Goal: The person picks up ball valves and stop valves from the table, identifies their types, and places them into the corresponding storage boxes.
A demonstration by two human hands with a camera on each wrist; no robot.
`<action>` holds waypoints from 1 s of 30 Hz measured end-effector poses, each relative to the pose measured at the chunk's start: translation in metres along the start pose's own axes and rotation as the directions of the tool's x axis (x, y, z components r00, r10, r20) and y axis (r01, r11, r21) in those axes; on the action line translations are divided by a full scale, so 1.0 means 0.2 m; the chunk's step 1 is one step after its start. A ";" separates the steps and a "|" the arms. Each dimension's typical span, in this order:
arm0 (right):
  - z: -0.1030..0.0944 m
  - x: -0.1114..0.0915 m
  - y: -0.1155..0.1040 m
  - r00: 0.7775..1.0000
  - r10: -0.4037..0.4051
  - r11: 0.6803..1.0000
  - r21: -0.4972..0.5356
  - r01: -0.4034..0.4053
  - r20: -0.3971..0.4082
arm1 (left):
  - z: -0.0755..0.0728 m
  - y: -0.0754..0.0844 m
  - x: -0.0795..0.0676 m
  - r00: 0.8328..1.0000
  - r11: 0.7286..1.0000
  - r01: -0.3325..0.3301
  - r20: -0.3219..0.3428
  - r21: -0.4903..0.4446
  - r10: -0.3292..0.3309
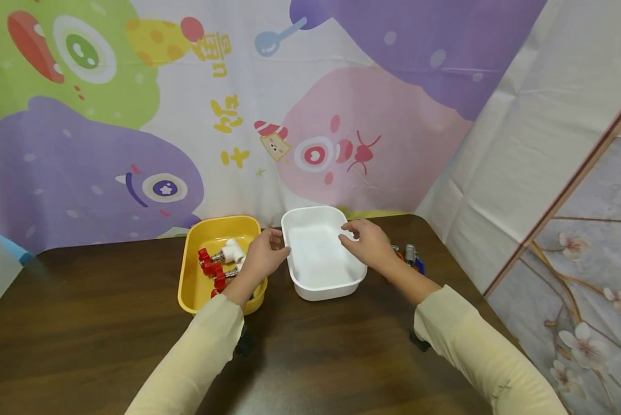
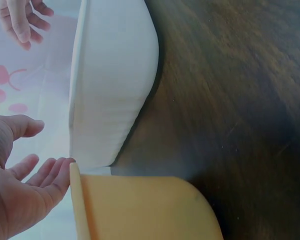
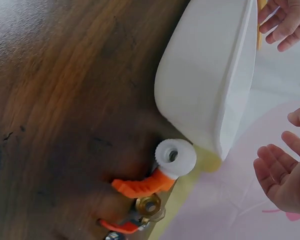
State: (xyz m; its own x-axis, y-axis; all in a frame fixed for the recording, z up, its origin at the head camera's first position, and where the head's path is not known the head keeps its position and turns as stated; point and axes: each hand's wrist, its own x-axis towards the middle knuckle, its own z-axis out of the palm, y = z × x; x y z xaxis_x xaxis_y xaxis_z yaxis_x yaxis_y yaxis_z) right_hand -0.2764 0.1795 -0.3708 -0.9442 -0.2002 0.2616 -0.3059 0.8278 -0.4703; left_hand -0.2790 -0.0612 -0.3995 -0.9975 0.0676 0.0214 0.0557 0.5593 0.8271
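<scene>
A white plastic tray (image 1: 321,259) stands on the table between both hands, with nothing inside it. My left hand (image 1: 262,253) is over the gap between its left rim and the yellow tray (image 1: 199,291), fingers loosely bent; in the left wrist view its fingertips (image 2: 65,165) appear at the yellow rim, contact unclear. Above the white tray's right rim is my right hand (image 1: 367,243), fingers relaxed and holding nothing. White pipe valves with red handles (image 1: 219,279) lie in the yellow tray, partly hidden by the left forearm.
Right of the white tray lie several valves: a white one with an orange handle (image 3: 142,186), a brass one (image 3: 150,205) and others partly hidden by the right hand. A printed cloth (image 1: 238,190) hangs behind the dark wooden table (image 1: 310,357).
</scene>
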 end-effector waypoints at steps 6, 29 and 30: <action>-0.01 -0.02 0.04 0.999 0.039 0.999 0.001 -0.039 0.013 | 0.04 0.00 0.01 1.000 1.000 0.026 0.017 0.009 -0.026; -0.17 -0.13 0.31 0.989 0.149 0.989 -0.025 -0.149 -0.001 | 0.11 0.02 0.02 0.993 0.993 0.102 0.062 0.055 -0.105; -0.17 -0.13 0.33 0.988 0.153 0.988 -0.029 -0.153 -0.005 | 0.11 0.02 0.02 0.992 0.993 0.105 0.063 0.057 -0.108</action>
State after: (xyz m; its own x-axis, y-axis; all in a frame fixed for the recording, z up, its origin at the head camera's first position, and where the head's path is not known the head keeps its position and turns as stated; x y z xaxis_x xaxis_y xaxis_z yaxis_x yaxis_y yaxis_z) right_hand -0.2675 0.2570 -0.3793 -0.9792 -0.0682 0.1911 -0.1539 0.8633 -0.4806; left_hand -0.2818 -0.0392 -0.4082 -0.9929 0.0582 -0.1037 -0.0470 0.6094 0.7915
